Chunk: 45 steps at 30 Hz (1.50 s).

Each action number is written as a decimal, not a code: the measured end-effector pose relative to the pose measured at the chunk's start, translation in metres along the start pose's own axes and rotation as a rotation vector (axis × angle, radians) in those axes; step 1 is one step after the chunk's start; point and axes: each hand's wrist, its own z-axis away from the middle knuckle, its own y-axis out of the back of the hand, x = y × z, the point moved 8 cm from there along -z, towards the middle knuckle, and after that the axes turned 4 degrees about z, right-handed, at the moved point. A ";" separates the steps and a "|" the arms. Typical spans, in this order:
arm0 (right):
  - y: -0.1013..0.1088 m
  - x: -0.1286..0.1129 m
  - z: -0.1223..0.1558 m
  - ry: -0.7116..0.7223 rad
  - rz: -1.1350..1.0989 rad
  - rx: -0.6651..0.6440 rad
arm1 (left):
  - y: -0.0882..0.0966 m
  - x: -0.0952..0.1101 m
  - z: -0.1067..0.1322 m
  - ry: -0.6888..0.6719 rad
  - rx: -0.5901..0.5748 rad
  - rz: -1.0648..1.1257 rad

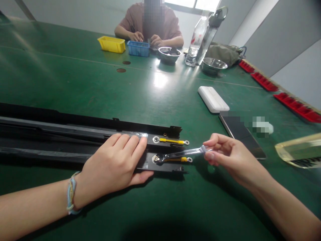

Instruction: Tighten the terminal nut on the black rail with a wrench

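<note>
Two long black metal channels lie side by side on the green table. My left hand wraps over the nearer channel, fingers on top and thumb along its near side. Between thumb and fingers, my right hand pinches the end of a wrench, which looks wrapped in clear plastic there. The wrench's head sits around a nut on the nearer channel. A yellow wire with a ring terminal runs out beneath the wrench. On the farther channel, another yellow wire is fixed at a bolt.
Right of the channels lie a white power bank and a dark phone. Across the table sits a person behind a yellow bin, a blue bin and a metal bowl. Bottles and red trays stand farther right.
</note>
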 end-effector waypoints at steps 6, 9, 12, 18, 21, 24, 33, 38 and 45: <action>-0.003 -0.002 0.001 0.042 0.019 -0.024 | 0.003 0.000 0.002 0.001 0.000 -0.004; -0.003 -0.004 0.001 0.057 0.028 -0.029 | 0.003 0.000 0.003 0.002 0.001 -0.005; -0.003 -0.005 0.001 0.058 0.027 -0.058 | 0.003 -0.001 0.003 0.001 0.000 -0.005; -0.008 -0.016 0.011 0.153 0.029 -0.086 | 0.002 -0.001 0.002 -0.003 -0.003 -0.010; -0.010 -0.023 0.017 0.246 0.053 -0.086 | 0.002 -0.001 0.002 -0.004 -0.003 -0.016; -0.008 -0.021 0.016 0.246 0.036 -0.084 | 0.000 0.000 0.001 -0.005 0.005 -0.018; -0.008 0.004 0.000 -0.005 -0.155 -0.169 | 0.000 0.001 0.000 0.002 -0.001 -0.012; -0.006 0.002 -0.003 -0.004 -0.148 -0.119 | 0.003 0.000 0.004 0.002 -0.011 -0.010; -0.010 0.001 0.004 0.043 -0.117 -0.191 | 0.005 -0.001 0.004 -0.005 -0.005 -0.015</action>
